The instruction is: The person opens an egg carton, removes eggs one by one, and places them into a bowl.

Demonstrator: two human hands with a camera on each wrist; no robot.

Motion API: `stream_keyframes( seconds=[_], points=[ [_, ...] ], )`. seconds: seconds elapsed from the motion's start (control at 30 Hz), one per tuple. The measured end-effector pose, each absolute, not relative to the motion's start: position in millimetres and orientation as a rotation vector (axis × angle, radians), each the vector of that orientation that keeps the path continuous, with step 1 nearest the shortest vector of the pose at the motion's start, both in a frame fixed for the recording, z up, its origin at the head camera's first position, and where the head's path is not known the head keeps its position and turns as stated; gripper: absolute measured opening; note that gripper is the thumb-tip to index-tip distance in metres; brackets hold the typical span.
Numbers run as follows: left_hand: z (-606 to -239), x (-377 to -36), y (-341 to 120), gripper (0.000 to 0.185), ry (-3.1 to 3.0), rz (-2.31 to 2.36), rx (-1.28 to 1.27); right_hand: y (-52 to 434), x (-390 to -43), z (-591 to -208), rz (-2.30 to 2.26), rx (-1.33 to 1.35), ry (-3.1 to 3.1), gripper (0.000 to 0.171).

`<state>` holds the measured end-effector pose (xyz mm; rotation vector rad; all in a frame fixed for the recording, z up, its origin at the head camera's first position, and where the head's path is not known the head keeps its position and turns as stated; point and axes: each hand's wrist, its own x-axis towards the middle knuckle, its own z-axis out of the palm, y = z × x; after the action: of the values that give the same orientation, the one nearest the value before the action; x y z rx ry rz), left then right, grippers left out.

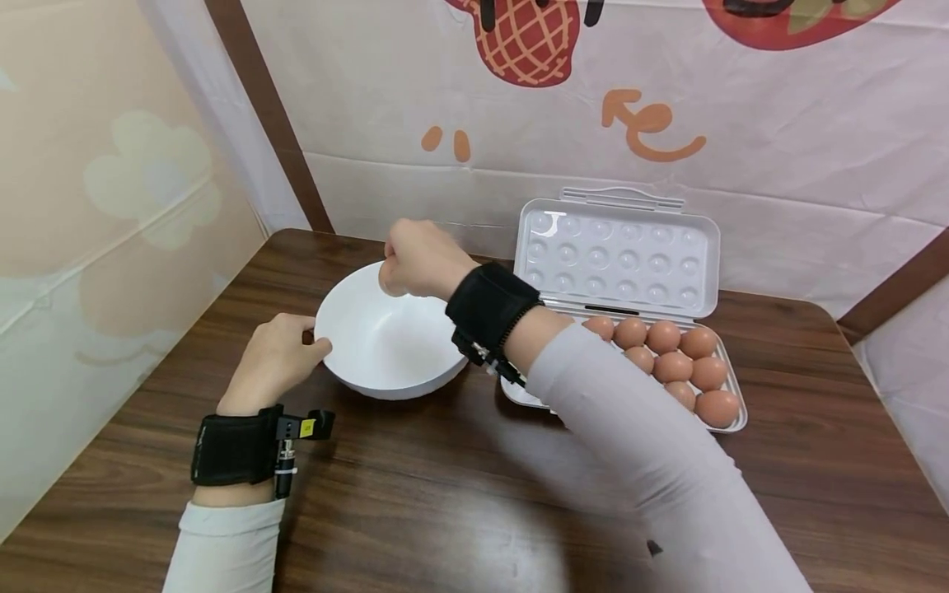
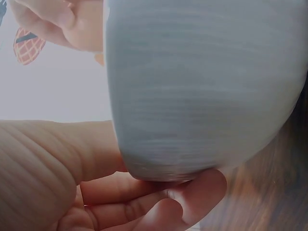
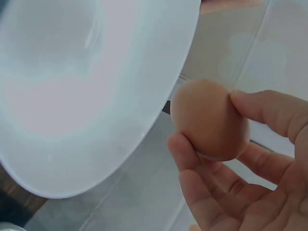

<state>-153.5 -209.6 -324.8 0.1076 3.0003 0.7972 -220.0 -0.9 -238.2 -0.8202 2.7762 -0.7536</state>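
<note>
A white bowl [image 1: 389, 342] stands on the wooden table. At its left rim, my left hand [image 1: 273, 362] holds it with the thumb over the edge and the fingers against the outer wall [image 2: 202, 91], as the left wrist view shows. Over the far part of the bowl is my right hand [image 1: 424, 257]. In the right wrist view it grips a brown egg [image 3: 208, 120] between thumb and fingers, right beside the bowl's rim [image 3: 166, 103]. The egg's shell looks whole on the side that shows.
To the right lies a white egg carton with its lid [image 1: 619, 255] raised and several brown eggs [image 1: 672, 367] in it. My right forearm [image 1: 638, 428] covers its near left part. A printed cloth [image 1: 371, 99] hangs behind the table [image 1: 385, 502].
</note>
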Motion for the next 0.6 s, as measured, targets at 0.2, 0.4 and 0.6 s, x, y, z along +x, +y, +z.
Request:
stream_keyframes(
  seconds=[0.2,0.4,0.6],
  points=[
    [-326.0,-151.9,-209.6,0.027,3.007,0.756,0.108,-17.5,-235.5,-255.4,-0.695,-0.756,2.701,0.042],
    [-326.4,-151.9,-210.1,0.04,2.975,0.735,0.114,-31.4,-247.8,-278.4,-0.597,-0.644,2.689,0.043],
    [-324.0,-151.0,-209.3,0.041,2.95,0.745,0.136,-36.6,-250.5,-292.2,-0.581,-0.6,2.672,0.038]
  ],
)
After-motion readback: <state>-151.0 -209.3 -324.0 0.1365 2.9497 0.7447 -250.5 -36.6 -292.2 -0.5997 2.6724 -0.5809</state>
